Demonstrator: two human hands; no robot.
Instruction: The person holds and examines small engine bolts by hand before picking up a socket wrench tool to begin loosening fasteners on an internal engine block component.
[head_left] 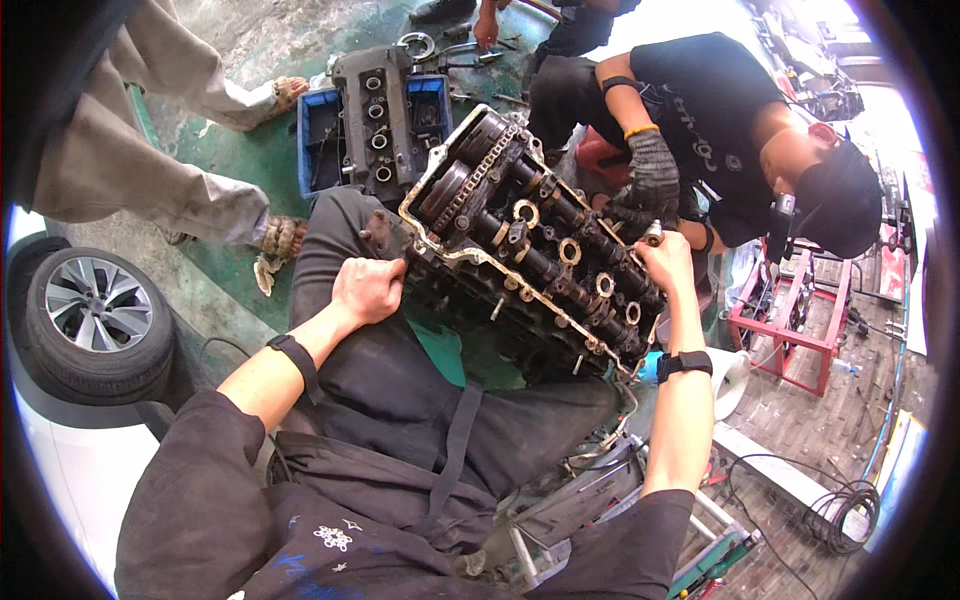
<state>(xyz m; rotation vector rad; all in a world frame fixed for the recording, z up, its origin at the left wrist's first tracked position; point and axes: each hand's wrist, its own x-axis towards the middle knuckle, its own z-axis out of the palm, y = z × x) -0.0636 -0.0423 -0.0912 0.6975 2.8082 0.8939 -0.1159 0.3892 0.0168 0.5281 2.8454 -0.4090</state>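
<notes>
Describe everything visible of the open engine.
The engine is dark, oily-looking metal with a paler rim around its open top. At its upper-left end, a chain spans two round wheels; dark shafts run from them, with four pale rings between. It sits slanted mid-view. The right hand, gripping a shiny metal tool, is at its right edge, the left hand by its left; contact is unclear.

Left hand is curling into a fist just beside the opened engine, contents hidden. Right hand is gripping a short metal tool at its right side. Co-worker is leaning in, gloved hand hovering nearby. Dark cover is lying across a blue tray; wheel showing far left.
</notes>
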